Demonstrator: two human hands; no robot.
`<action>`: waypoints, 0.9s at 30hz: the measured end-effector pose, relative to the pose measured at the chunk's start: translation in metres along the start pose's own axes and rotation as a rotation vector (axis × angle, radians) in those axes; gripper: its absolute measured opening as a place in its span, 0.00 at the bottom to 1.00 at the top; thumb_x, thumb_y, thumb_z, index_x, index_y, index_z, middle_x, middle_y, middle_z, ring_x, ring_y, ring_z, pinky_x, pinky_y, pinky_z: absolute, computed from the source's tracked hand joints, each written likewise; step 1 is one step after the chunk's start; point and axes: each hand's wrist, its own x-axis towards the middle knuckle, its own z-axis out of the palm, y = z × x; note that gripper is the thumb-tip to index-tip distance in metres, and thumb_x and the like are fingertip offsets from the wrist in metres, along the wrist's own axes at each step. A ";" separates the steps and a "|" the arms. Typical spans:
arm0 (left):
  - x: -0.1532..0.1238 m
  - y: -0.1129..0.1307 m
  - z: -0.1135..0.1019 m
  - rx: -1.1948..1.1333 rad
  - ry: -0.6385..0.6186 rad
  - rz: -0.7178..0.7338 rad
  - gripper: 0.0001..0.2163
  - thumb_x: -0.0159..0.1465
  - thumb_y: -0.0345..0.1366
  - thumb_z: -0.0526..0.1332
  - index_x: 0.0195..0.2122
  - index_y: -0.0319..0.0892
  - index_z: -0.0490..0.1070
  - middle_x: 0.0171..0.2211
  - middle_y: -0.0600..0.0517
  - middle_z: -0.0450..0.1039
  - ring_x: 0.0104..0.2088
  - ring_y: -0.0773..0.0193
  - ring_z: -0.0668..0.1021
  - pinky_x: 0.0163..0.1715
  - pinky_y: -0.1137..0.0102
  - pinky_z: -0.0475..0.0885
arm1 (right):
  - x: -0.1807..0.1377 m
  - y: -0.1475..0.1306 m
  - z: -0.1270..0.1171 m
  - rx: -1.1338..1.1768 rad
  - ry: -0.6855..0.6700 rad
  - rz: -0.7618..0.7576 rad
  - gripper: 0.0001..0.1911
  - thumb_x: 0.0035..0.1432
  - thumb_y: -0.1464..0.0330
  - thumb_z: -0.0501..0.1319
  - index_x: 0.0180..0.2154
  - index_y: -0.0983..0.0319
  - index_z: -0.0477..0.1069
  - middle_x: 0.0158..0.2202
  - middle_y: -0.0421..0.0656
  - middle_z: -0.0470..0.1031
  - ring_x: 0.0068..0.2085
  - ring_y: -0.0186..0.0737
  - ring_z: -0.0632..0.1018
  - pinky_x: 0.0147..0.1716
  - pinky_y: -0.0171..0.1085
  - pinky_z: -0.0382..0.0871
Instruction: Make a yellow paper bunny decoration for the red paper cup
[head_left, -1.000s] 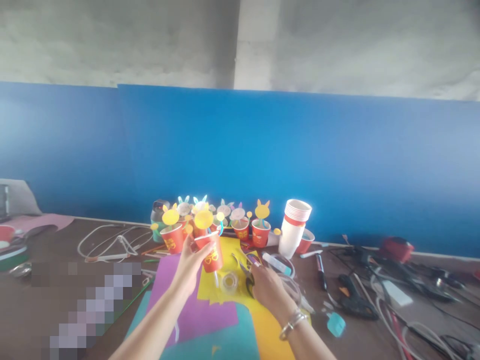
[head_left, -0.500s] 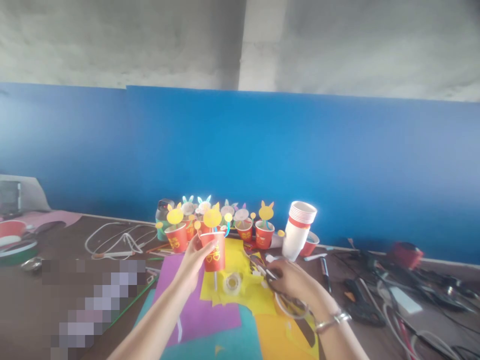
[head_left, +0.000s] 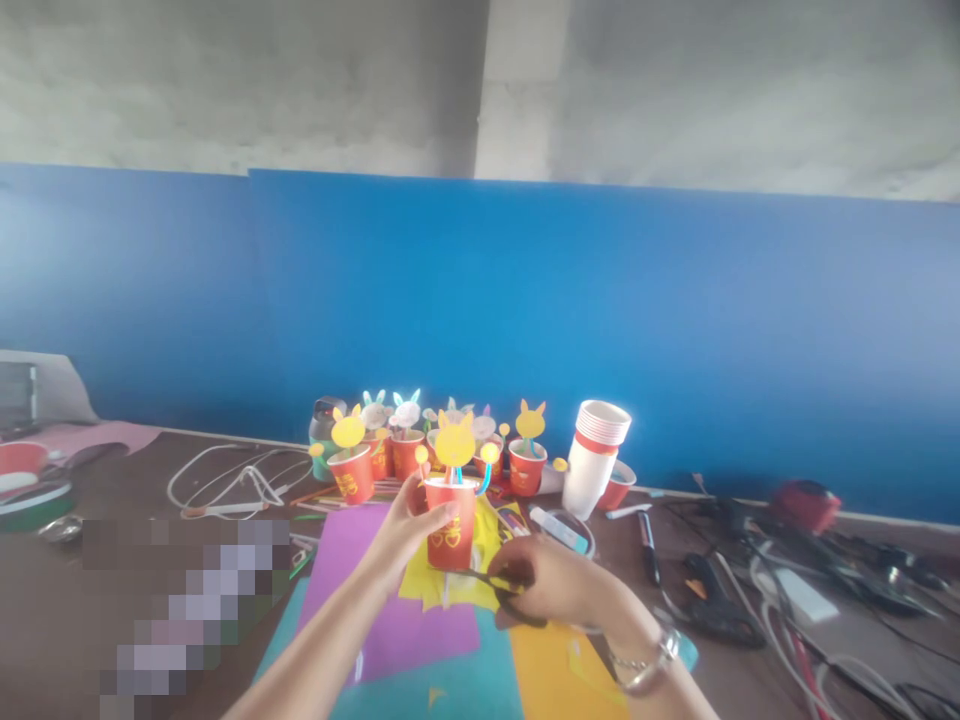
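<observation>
My left hand point(head_left: 412, 530) is closed around a red paper cup point(head_left: 450, 530) with gold print. From the cup rises a yellow paper animal head point(head_left: 455, 440), with round yellow discs on a blue stem and another stem beside it. My right hand point(head_left: 544, 580) grips black scissors point(head_left: 499, 580), whose blades reach under the base of the cup. A pale stick pokes down below the cup, near the blades. Yellow paper point(head_left: 487, 530) and purple paper point(head_left: 420, 645) lie beneath my hands.
Several red cups with paper animal heads point(head_left: 351, 472) stand behind. A stack of white cups point(head_left: 595, 460) rises at back right, with a glue stick point(head_left: 559, 530) before it. Cables and a black glue gun point(head_left: 712, 605) lie right; a white cable point(head_left: 247, 480) lies left.
The cup in my left hand has moved right and slightly lower. My right hand has brought the scissors leftward, from over the yellow paper to below the cup's base.
</observation>
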 end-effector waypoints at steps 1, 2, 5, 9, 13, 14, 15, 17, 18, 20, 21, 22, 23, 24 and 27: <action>-0.001 -0.001 0.001 -0.010 -0.008 -0.010 0.32 0.48 0.39 0.73 0.55 0.45 0.67 0.48 0.43 0.76 0.49 0.48 0.77 0.44 0.61 0.72 | 0.001 -0.002 0.001 0.011 -0.006 -0.010 0.05 0.40 0.71 0.66 0.26 0.59 0.77 0.20 0.35 0.71 0.22 0.31 0.67 0.19 0.28 0.55; -0.002 -0.002 0.002 -0.017 -0.009 -0.013 0.33 0.47 0.38 0.74 0.55 0.45 0.66 0.49 0.43 0.75 0.49 0.48 0.76 0.44 0.61 0.72 | 0.002 -0.003 0.001 0.017 -0.012 -0.006 0.05 0.40 0.71 0.67 0.26 0.60 0.76 0.20 0.35 0.70 0.21 0.30 0.66 0.19 0.28 0.54; -0.004 -0.003 0.005 -0.028 -0.025 -0.006 0.38 0.47 0.37 0.74 0.59 0.45 0.63 0.49 0.43 0.75 0.49 0.48 0.76 0.42 0.62 0.72 | 0.003 -0.009 -0.002 -0.009 -0.063 0.051 0.08 0.39 0.68 0.69 0.27 0.61 0.76 0.20 0.33 0.67 0.22 0.29 0.64 0.19 0.28 0.54; -0.003 -0.004 0.006 -0.040 -0.052 -0.014 0.40 0.47 0.37 0.74 0.60 0.46 0.60 0.47 0.43 0.76 0.47 0.48 0.77 0.40 0.63 0.72 | 0.004 -0.012 -0.004 -0.091 -0.108 0.084 0.08 0.39 0.67 0.70 0.26 0.61 0.75 0.20 0.33 0.63 0.23 0.28 0.61 0.20 0.28 0.52; -0.002 -0.005 0.005 -0.048 -0.041 -0.019 0.41 0.47 0.37 0.74 0.61 0.46 0.59 0.48 0.43 0.75 0.47 0.48 0.77 0.40 0.63 0.72 | 0.004 -0.014 -0.003 -0.097 -0.115 0.097 0.09 0.39 0.67 0.69 0.27 0.61 0.76 0.20 0.34 0.64 0.24 0.29 0.62 0.20 0.28 0.52; -0.002 -0.005 0.004 -0.048 -0.042 -0.020 0.40 0.47 0.37 0.74 0.61 0.46 0.60 0.48 0.43 0.76 0.47 0.48 0.77 0.41 0.63 0.72 | 0.004 -0.015 -0.003 -0.093 -0.112 0.099 0.09 0.39 0.66 0.70 0.27 0.60 0.76 0.20 0.34 0.65 0.24 0.29 0.63 0.20 0.28 0.52; -0.001 -0.006 0.004 -0.048 -0.038 -0.021 0.40 0.46 0.37 0.75 0.60 0.45 0.60 0.48 0.43 0.76 0.47 0.48 0.77 0.41 0.64 0.72 | 0.004 -0.015 -0.002 -0.089 -0.112 0.099 0.10 0.39 0.65 0.70 0.27 0.60 0.76 0.20 0.34 0.65 0.24 0.29 0.63 0.19 0.28 0.52; 0.000 -0.006 0.003 -0.048 -0.016 -0.028 0.40 0.46 0.36 0.75 0.60 0.46 0.61 0.49 0.43 0.75 0.49 0.48 0.76 0.41 0.64 0.72 | 0.004 -0.014 -0.002 -0.078 -0.111 0.093 0.10 0.39 0.65 0.70 0.28 0.61 0.77 0.20 0.34 0.66 0.23 0.29 0.63 0.19 0.28 0.51; 0.000 -0.007 0.003 -0.051 -0.006 -0.034 0.40 0.46 0.36 0.75 0.60 0.46 0.61 0.50 0.43 0.75 0.49 0.48 0.76 0.42 0.64 0.72 | 0.004 -0.013 -0.002 -0.073 -0.113 0.089 0.10 0.39 0.65 0.70 0.27 0.61 0.77 0.19 0.34 0.66 0.23 0.29 0.63 0.18 0.28 0.51; 0.001 -0.008 0.002 -0.060 0.003 -0.045 0.40 0.45 0.36 0.75 0.60 0.46 0.61 0.51 0.43 0.74 0.50 0.48 0.76 0.42 0.64 0.72 | 0.004 -0.011 -0.003 -0.056 -0.122 0.084 0.09 0.39 0.65 0.70 0.27 0.61 0.76 0.18 0.34 0.65 0.21 0.28 0.62 0.18 0.28 0.51; 0.001 -0.008 0.002 -0.066 0.001 -0.049 0.40 0.45 0.36 0.75 0.60 0.46 0.61 0.51 0.44 0.74 0.50 0.48 0.76 0.43 0.64 0.72 | 0.004 -0.010 -0.003 -0.045 -0.127 0.083 0.09 0.40 0.66 0.70 0.26 0.61 0.76 0.18 0.33 0.65 0.21 0.28 0.62 0.17 0.29 0.51; 0.001 -0.008 0.002 -0.072 -0.002 -0.050 0.40 0.45 0.36 0.75 0.59 0.46 0.62 0.51 0.44 0.75 0.49 0.49 0.76 0.43 0.63 0.72 | 0.004 -0.010 -0.003 -0.031 -0.132 0.082 0.09 0.40 0.66 0.70 0.27 0.61 0.77 0.17 0.33 0.64 0.21 0.28 0.62 0.17 0.29 0.50; 0.001 -0.008 0.002 -0.076 -0.007 -0.050 0.39 0.45 0.36 0.75 0.59 0.46 0.63 0.50 0.44 0.75 0.48 0.49 0.77 0.43 0.63 0.72 | 0.004 -0.009 -0.003 -0.015 -0.134 0.079 0.09 0.40 0.66 0.70 0.27 0.62 0.77 0.17 0.33 0.64 0.20 0.28 0.61 0.17 0.29 0.50; 0.001 -0.008 0.002 -0.078 -0.012 -0.049 0.38 0.45 0.36 0.75 0.58 0.47 0.64 0.50 0.44 0.75 0.48 0.49 0.77 0.43 0.63 0.72 | 0.004 -0.009 -0.004 0.001 -0.137 0.076 0.09 0.40 0.66 0.70 0.27 0.62 0.77 0.17 0.33 0.64 0.20 0.28 0.61 0.17 0.29 0.51; 0.000 -0.009 0.002 -0.076 -0.022 -0.050 0.36 0.45 0.36 0.75 0.57 0.46 0.66 0.50 0.44 0.75 0.47 0.50 0.77 0.43 0.63 0.72 | 0.004 -0.010 -0.004 0.009 -0.140 0.056 0.09 0.39 0.67 0.71 0.27 0.62 0.77 0.17 0.33 0.63 0.21 0.28 0.61 0.18 0.29 0.52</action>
